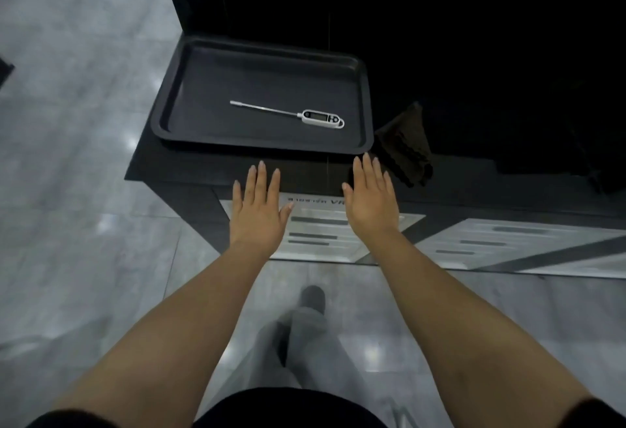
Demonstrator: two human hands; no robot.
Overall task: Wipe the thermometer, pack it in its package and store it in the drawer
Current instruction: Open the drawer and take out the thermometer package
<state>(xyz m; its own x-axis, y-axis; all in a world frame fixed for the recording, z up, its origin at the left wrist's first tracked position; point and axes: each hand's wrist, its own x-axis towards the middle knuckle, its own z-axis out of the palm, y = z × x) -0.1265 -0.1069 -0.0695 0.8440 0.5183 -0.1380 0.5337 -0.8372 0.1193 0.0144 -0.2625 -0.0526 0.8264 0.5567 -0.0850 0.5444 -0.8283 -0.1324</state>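
A white digital thermometer (322, 118) with a long metal probe pointing left lies in a black tray (176, 89) on a dark counter. A dark folded cloth (404, 143) sits on the counter just right of the tray. My left hand (259, 205) and my right hand (371, 199) are stretched out flat, palms down, fingers apart, in front of the tray's near edge. Neither hand holds or touches anything. No package or drawer is visible.
The dark counter (145, 163) ends at a corner on the left, with grey tiled floor (74, 122) beyond. Printed sheets (321, 224) are fixed on the counter's front below my hands. The counter's back right is very dark.
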